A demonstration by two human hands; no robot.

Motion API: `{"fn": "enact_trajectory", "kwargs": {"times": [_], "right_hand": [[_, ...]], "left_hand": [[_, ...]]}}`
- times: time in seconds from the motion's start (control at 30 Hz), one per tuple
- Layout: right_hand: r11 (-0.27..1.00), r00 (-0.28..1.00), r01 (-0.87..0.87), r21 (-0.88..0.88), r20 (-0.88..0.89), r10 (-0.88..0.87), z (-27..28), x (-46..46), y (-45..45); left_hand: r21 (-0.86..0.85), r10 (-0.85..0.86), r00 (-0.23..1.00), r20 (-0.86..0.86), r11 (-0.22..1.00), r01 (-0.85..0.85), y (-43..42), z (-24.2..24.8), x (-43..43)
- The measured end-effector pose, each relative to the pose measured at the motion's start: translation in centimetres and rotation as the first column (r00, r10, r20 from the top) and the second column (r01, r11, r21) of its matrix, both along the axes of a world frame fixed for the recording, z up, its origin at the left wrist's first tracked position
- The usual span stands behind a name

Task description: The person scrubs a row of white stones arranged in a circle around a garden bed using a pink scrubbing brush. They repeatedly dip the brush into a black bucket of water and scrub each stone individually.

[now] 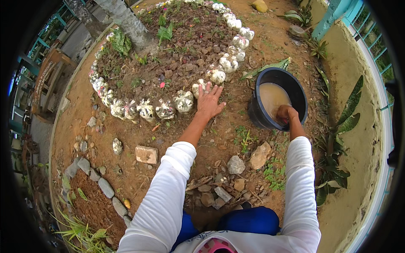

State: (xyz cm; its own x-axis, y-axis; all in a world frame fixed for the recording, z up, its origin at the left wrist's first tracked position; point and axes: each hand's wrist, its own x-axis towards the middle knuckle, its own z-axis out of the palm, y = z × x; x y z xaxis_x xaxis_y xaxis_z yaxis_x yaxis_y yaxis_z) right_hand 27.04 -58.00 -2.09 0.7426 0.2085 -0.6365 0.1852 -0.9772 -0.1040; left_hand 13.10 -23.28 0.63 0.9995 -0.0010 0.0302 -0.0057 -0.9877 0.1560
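My left hand [208,102] is spread flat, palm down, with a ring on one finger. Its fingertips reach a white-painted plastic bottle base [198,88], part of the border around a garden bed [180,68]. To the right stands a black plastic bucket [302,91] partly filled with cloudy brown water [272,95]. Over its near rim dips my right hand [287,113], fingers curled at the water's surface. A small bit of red shows under those fingers, but what it belongs to is hidden.
A brick piece [146,154] and a loose bottle base [117,146] lie on the soil left of my arms. Rocks [236,165] sit before my knees. Along the right runs a low wall [357,148] with leafy plants [348,117]. A tree trunk [126,23] rises from the bed.
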Motion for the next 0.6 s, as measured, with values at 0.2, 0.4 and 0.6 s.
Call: {"fn": "enact_trajectory", "kwargs": {"times": [0.2,0.4,0.6], "right_hand": [[0.89,0.914,-0.016,0.455,0.368,-0.172,0.1,-0.2,3.1],[0.437,0.73,0.663,0.608,-0.394,-0.559,-0.4,0.4,3.5],[0.029,0.658,0.753,0.657,-0.752,-0.042,11.3,0.5,14.4]], "left_hand": [[-0.179,-0.341,0.895,-0.286,0.937,0.3,-0.8,-2.4,-1.5],[-0.532,-0.053,0.992,-0.119,0.847,-0.019,-0.9,-1.3,0.4],[-0.917,0.191,0.915,-0.354,0.123,-0.38,2.9,1.8,3.4]]}}
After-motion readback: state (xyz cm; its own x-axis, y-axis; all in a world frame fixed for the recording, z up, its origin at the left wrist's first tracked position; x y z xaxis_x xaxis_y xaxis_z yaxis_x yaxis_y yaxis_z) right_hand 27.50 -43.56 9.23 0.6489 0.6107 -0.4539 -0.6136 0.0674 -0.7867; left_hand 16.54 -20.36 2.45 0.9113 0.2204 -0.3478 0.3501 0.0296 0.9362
